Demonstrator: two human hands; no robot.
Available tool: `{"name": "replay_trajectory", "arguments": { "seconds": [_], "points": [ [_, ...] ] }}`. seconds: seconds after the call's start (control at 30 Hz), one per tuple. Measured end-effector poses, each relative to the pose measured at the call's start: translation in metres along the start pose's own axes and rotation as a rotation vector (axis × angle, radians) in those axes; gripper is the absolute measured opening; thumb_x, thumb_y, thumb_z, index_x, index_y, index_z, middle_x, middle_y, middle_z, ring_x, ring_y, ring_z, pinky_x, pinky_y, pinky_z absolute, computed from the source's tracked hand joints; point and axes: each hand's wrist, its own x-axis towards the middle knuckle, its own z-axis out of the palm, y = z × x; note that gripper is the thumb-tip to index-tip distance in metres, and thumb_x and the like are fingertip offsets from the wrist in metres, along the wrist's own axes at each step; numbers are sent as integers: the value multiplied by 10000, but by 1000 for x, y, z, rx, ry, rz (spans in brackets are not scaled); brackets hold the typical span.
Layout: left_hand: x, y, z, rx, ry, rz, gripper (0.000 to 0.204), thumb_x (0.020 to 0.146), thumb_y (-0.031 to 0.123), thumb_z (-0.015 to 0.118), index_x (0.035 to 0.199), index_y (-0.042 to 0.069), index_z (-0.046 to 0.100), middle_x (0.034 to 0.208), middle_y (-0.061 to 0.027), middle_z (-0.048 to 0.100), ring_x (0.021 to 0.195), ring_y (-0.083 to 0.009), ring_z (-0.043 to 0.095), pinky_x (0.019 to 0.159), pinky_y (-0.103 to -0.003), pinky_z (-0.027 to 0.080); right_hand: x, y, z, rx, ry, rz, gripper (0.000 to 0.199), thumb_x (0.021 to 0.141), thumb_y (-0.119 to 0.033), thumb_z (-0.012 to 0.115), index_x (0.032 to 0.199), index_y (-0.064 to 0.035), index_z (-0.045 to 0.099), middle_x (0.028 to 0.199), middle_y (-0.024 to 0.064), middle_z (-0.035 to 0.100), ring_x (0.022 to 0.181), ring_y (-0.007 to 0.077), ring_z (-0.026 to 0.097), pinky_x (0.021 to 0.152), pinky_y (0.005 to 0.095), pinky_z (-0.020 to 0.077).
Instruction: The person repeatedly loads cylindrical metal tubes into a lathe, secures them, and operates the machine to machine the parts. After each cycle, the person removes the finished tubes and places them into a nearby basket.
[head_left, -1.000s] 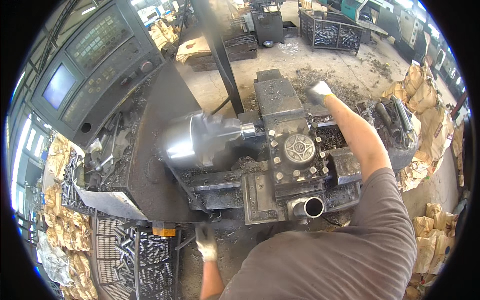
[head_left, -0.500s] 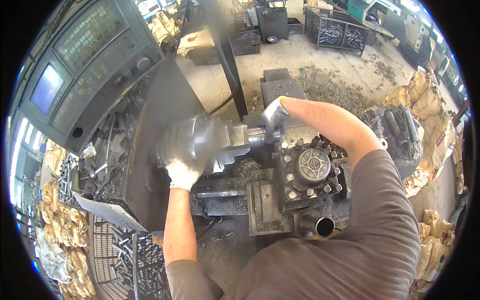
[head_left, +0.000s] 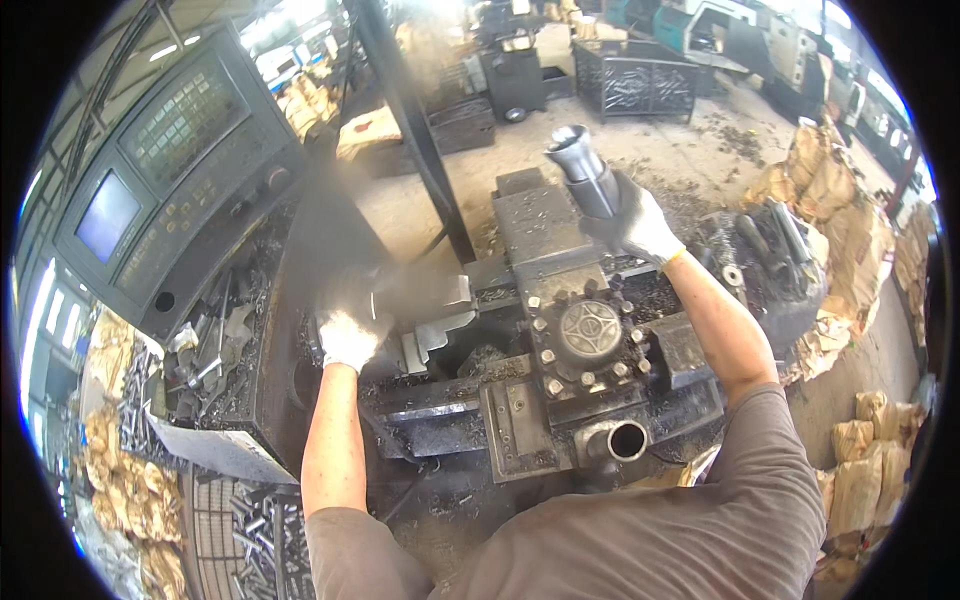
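My right hand (head_left: 645,222), in a white glove with dark, worn fingers, is closed round a shiny metal sleeve (head_left: 580,165). The sleeve has a flared upper end and tilts in the air beyond the tool turret (head_left: 590,335). My left hand (head_left: 347,340), also in a white glove, is at the near side of the lathe chuck (head_left: 385,300). A grey blur covers much of the chuck, and the left fingers are lost in it. Stepped jaws (head_left: 430,335) stick out from the chuck toward the turret.
A control panel with a lit screen (head_left: 107,217) stands at the left, above a tray (head_left: 205,350) of tools and metal chips. Bolts ring the turret, and a round tube (head_left: 627,440) points toward me. Paper sacks (head_left: 825,200) are piled at the right. A dark post (head_left: 410,130) rises behind.
My right hand has moved from beside the chuck jaws up and to the right, carrying the metal sleeve away from them. The left hand remains by the chuck. The view has shifted slightly.
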Motion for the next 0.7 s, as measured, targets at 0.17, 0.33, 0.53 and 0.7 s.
{"name": "replay_trajectory", "arguments": {
  "seconds": [0.17,0.33,0.53,0.7],
  "points": [
    [-34,10,10,-553,-70,6,1013,813,390,856,1631,22,385,1581,-248,510,1466,-380,517,1199,-578,421,-97,-143,-24,-173,156,-322,747,749,-188,838,1429,-51,559,1012,237,774,872,410,794,809,470,654],
    [-179,148,-9,-2006,-69,-187,666,965,278,788,1485,-15,493,1316,-167,649,1156,-280,689,948,-447,584,-220,-173,47,-156,-147,-271,962,685,-239,881,1520,-29,455,1236,277,688,995,435,758,827,482,627],
    [-257,169,55,-2031,-430,-964,452,996,195,784,1380,15,627,1271,-88,705,1166,-237,690,1015,-413,568,-332,-44,130,109,-823,358,882,826,-471,880,1527,-64,532,1406,247,681,1239,372,711,1044,465,561],
    [-278,156,84,-2106,-637,-926,489,1017,297,771,1400,31,624,1302,-99,702,1162,-278,695,1016,-467,579,-379,-34,154,238,-509,548,432,928,-263,760,1297,-38,732,1141,109,768,1037,227,741,886,351,584]
  ]
}}
